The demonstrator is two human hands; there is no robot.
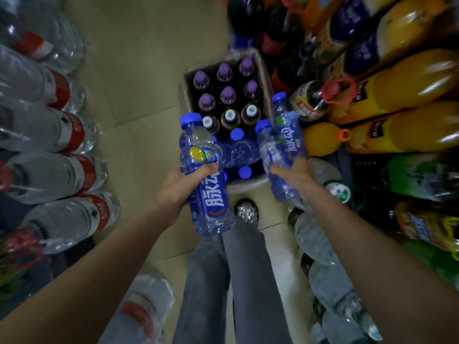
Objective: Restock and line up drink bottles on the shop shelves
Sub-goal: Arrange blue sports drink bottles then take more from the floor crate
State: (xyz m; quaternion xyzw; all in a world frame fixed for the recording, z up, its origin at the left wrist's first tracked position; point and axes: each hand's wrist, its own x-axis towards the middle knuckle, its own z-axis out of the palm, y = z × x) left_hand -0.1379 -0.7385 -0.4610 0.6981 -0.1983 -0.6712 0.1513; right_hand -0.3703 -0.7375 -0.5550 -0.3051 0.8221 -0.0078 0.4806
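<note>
My left hand (180,187) grips one clear bottle with a blue cap and blue label (206,180), held upright over the floor. My right hand (295,175) grips two more blue-capped bottles (283,145) together, tilted to the right. Both hands hover above the near end of a cardboard box (260,70) on the floor. The box holds dark bottles with purple caps (227,91), some with white caps, and a few blue-capped bottles (242,150) at the near end.
Large water bottles with red labels (62,135) line the left side. Big orange juice bottles (397,88) and dark cola bottles fill the shelves at the right, with clear bottles (320,239) lower down. My legs and a shoe (246,209) stand on the beige tiled floor.
</note>
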